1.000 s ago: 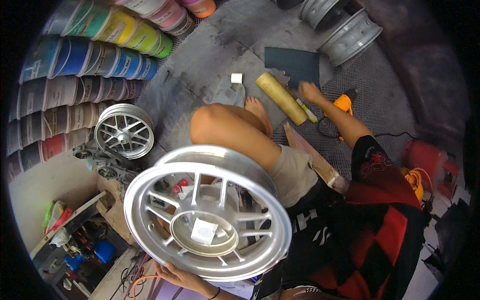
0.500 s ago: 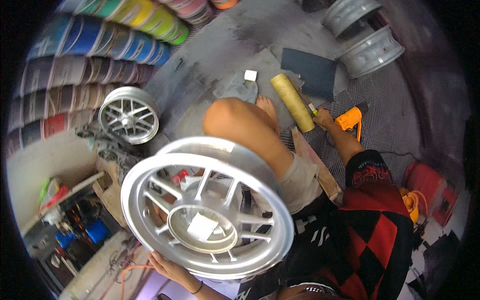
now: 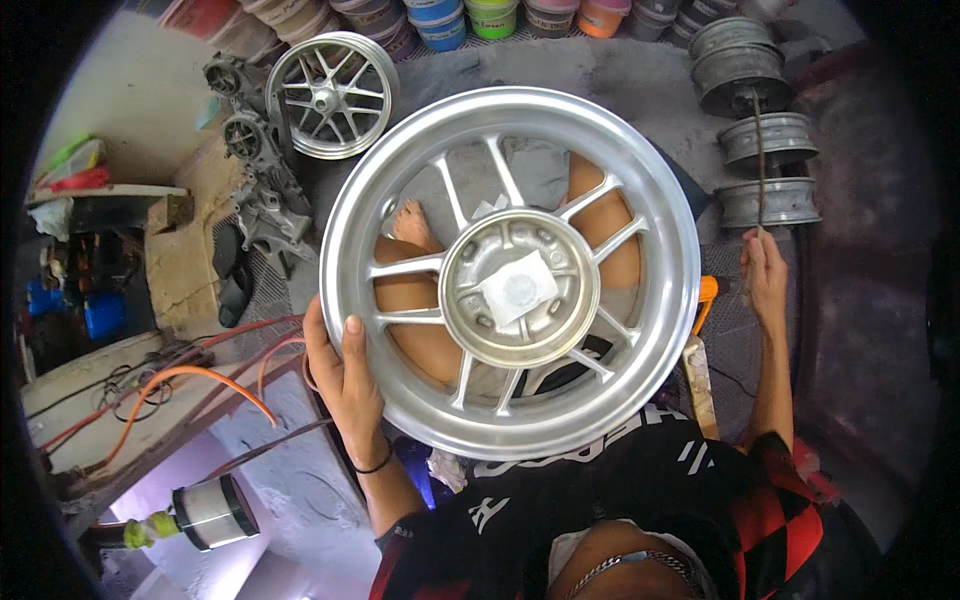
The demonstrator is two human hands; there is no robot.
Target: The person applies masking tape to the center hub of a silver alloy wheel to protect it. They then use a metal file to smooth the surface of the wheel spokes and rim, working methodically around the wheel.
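A large silver spoked wheel (image 3: pixel 348 250) stands tilted over my lap, its hub facing me. A small white square of paper or cloth (image 3: pixel 519 287) lies on the hub. My left hand (image 3: pixel 342 365) grips the wheel's left edge, thumb on the face and fingers around the outer side. Out to the right, my right hand (image 3: pixel 764 262) pinches the near end of a thin, long brown rod (image 3: pixel 761 170). The rod points away from me, passing in front of the stacked rims. Through the spokes my bare legs and one foot show.
A smaller silver wheel (image 3: pixel 331 96) and grey metal castings (image 3: pixel 262 195) stand at the far left. Several bare rims (image 3: pixel 768 200) are stacked at the far right. Paint tubs (image 3: pixel 493 18) line the back. An orange hose (image 3: pixel 190 370) and cables run along the left; an orange tool (image 3: pixel 707 293) lies right.
The wheel now faces my view more squarely, and my left hand sits higher on its edge. My right hand has moved from beside the yellow roll, with the brown rod now plainly in it.
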